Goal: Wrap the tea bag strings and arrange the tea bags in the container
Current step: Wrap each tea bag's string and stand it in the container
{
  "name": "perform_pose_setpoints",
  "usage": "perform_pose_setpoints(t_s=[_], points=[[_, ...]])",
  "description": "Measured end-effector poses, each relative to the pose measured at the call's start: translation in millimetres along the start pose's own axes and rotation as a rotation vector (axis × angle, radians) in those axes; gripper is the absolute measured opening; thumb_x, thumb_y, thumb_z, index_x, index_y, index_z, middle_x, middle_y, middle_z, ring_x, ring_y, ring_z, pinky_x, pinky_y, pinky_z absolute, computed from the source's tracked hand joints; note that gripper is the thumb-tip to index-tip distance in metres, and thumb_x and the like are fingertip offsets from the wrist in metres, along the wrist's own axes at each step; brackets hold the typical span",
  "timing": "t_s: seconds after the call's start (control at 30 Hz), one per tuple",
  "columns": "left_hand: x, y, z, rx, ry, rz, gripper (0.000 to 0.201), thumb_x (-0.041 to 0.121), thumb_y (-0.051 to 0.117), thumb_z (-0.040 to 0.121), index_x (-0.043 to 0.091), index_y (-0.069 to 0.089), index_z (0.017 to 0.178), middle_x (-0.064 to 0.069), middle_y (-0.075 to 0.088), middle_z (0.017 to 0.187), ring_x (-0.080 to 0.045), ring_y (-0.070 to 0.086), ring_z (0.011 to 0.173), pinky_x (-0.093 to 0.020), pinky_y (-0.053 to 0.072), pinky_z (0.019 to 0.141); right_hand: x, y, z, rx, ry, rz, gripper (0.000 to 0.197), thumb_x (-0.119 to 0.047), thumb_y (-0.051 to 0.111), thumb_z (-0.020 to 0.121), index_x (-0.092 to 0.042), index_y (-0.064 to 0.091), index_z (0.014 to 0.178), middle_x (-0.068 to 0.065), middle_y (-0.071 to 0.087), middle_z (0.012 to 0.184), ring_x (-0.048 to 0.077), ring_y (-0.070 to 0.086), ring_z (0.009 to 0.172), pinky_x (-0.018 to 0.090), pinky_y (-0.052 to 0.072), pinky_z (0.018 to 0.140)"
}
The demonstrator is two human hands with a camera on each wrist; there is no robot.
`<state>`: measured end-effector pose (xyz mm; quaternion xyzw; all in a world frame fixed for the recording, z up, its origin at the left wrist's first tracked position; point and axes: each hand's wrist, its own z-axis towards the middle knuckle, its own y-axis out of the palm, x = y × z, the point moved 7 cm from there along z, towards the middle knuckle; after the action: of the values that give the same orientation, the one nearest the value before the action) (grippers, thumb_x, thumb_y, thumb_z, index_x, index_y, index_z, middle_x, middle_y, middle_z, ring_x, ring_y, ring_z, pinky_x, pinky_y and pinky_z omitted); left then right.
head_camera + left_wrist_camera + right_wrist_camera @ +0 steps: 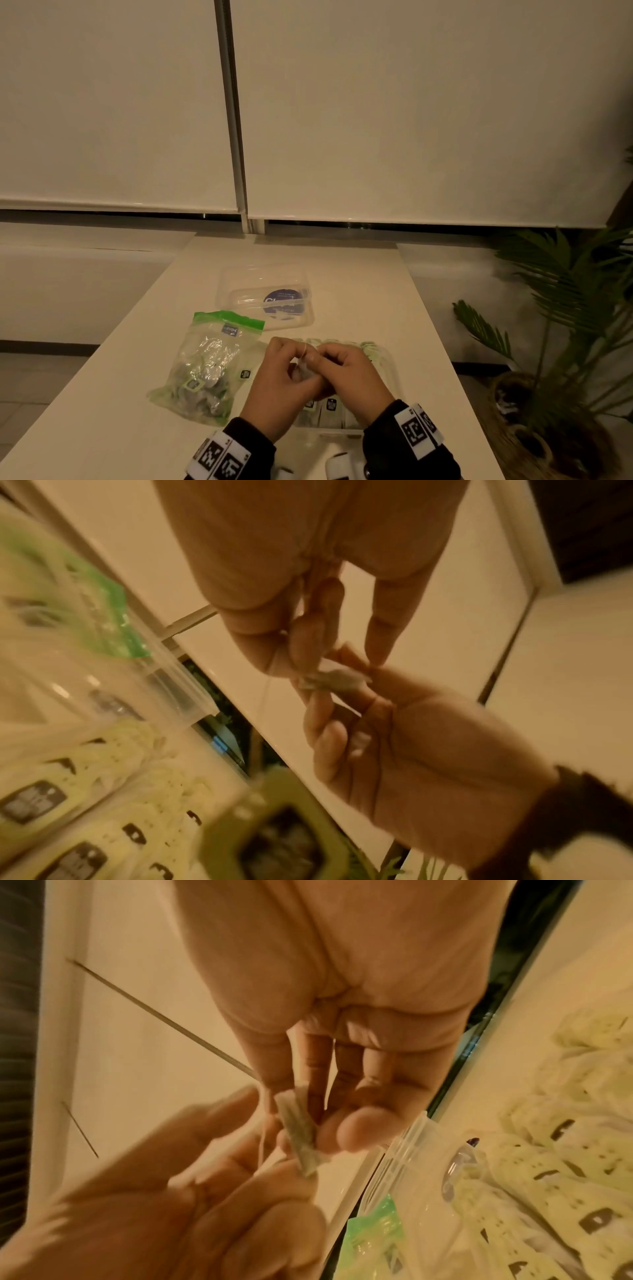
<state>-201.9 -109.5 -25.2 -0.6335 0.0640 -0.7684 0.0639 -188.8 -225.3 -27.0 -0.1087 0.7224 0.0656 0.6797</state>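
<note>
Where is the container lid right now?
In the head view the lid lies on the table, beyond the zip bag, left of centre.

Only partial letters "Cl" can be read on the lid's [270,294] round sticker [281,303].

Tea bag [299,1139]: small, flat, pale green-grey, held above the table's near edge w/ both hands' fingertips on it, edge-on in right wrist view. Its thin white string [304,350] runs up from the bag over the fingers.

Container [385,363]: clear plastic tub, on table near its front edge, right of centre, directly under the hands. Inside: rows of pale green tea bags [561,1185] w/ dark label tags, standing side by side; exact count can't tell, partly hidden.
</note>
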Motion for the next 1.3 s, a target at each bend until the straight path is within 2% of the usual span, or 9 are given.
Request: perform_pose_setpoints(t_s=[0.17, 0.3, 0.47, 0.57, 0.7, 0.9, 1.1, 1.17, 1.3], points=[[-6, -4, -5, -0.096, -0.140, -0.273, 0.021, 0.017, 0.067, 0.071, 0.002, 0.068, 0.086, -0.006, 0.059, 0.063, -0.007, 0.041, 0.041, -0.018, 0.031, 0.042, 8, -8, -1, -0.081, 0.018, -0.037, 0.009, -0.013, 0.065, 0.090, -0.006, 0.070, 0.090, 0.000, 0.067, 0.073, 0.011, 0.062, 0.068, 0.026, 0.049, 0.054], [-7, -8, 0, -0.086, -0.101, -0.171, 0.015, 0.008, 0.064, 0.091, 0.001, 0.067, 0.079, -0.001, 0.053, 0.058, -0.010, 0.035, 0.044, -0.019, 0.030, 0.043, 9, -5, 1, -0.088, -0.005, -0.129, 0.007, -0.013, 0.063, 0.089, -0.016, 0.068, 0.087, 0.004, 0.068, 0.075, 0.012, 0.060, 0.065, 0.025, 0.047, 0.051], [1, -5, -6, -0.128, -0.047, -0.112, 0.016, 0.010, 0.065, 0.089, 0.006, 0.069, 0.074, 0.002, 0.062, 0.058, -0.009, 0.045, 0.048, -0.021, 0.038, 0.049, 12, -14, 8, 0.094, 0.005, -0.173, 0.025, -0.017, 0.057, 0.094, -0.014, 0.069, 0.072, 0.001, 0.059, 0.066, 0.014, 0.052, 0.059, 0.026, 0.041, 0.048], [-9, -1, -11, -0.179, -0.104, -0.113, 0.013, 0.018, 0.068, 0.082, 0.008, 0.072, 0.074, -0.003, 0.059, 0.058, -0.016, 0.050, 0.050, -0.027, 0.044, 0.052, 11, -21, 9, 0.177, 0.039, 0.002, 0.023, -0.014, 0.057, 0.095, -0.006, 0.069, 0.077, 0.003, 0.057, 0.068, 0.014, 0.050, 0.058, 0.027, 0.042, 0.046], [-31, 0, -10, -0.184, -0.202, -0.110, 0.011, 0.002, 0.067, 0.087, 0.000, 0.072, 0.078, -0.010, 0.065, 0.063, -0.021, 0.059, 0.055, -0.031, 0.049, 0.060, 4, -21, 7, 0.102, 0.075, 0.335, 0.021, -0.013, 0.055, 0.097, 0.001, 0.069, 0.091, 0.013, 0.060, 0.082, 0.018, 0.056, 0.070, 0.024, 0.046, 0.041], [-38, -9, -2, -0.128, -0.118, 0.129, 0.006, 0.011, 0.082, 0.074, 0.015, 0.079, 0.070, -0.003, 0.057, 0.078, -0.003, 0.058, 0.067, -0.011, 0.043, 0.067, -7, -21, 1, -0.054, 0.025, 0.317, 0.024, -0.011, 0.055, 0.095, 0.007, 0.068, 0.103, 0.026, 0.065, 0.101, 0.019, 0.059, 0.070, 0.022, 0.044, 0.042], [-34, -12, 15, -0.141, -0.045, 0.275, 0.025, 0.020, 0.078, 0.072, 0.042, 0.072, 0.060, 0.007, 0.056, 0.076, 0.001, 0.055, 0.072, -0.014, 0.038, 0.068, -5, -11, -6, -0.156, -0.010, 0.148, 0.022, -0.008, 0.053, 0.097, -0.004, 0.074, 0.100, 0.003, 0.072, 0.094, 0.017, 0.057, 0.068, 0.022, 0.044, 0.048], [-33, -9, 16, -0.223, -0.072, 0.147, 0.004, 0.028, 0.076, 0.072, 0.031, 0.077, 0.073, 0.001, 0.069, 0.082, -0.002, 0.062, 0.074, -0.022, 0.047, 0.075, -6, -11, -7, -0.165, -0.031, 0.088, 0.022, -0.009, 0.054, 0.097, -0.011, 0.076, 0.097, 0.003, 0.072, 0.094, 0.016, 0.060, 0.069, 0.023, 0.045, 0.048], [-34, -1, 16, -0.382, -0.210, -0.007, 0.032, 0.035, 0.072, 0.070, 0.006, 0.076, 0.083, -0.015, 0.069, 0.074, -0.023, 0.063, 0.062, -0.036, 0.053, 0.067, -5, -9, -10, -0.194, -0.031, -0.035, 0.024, -0.010, 0.057, 0.096, -0.021, 0.077, 0.091, 0.008, 0.071, 0.087, 0.018, 0.059, 0.065, 0.022, 0.045, 0.046]])
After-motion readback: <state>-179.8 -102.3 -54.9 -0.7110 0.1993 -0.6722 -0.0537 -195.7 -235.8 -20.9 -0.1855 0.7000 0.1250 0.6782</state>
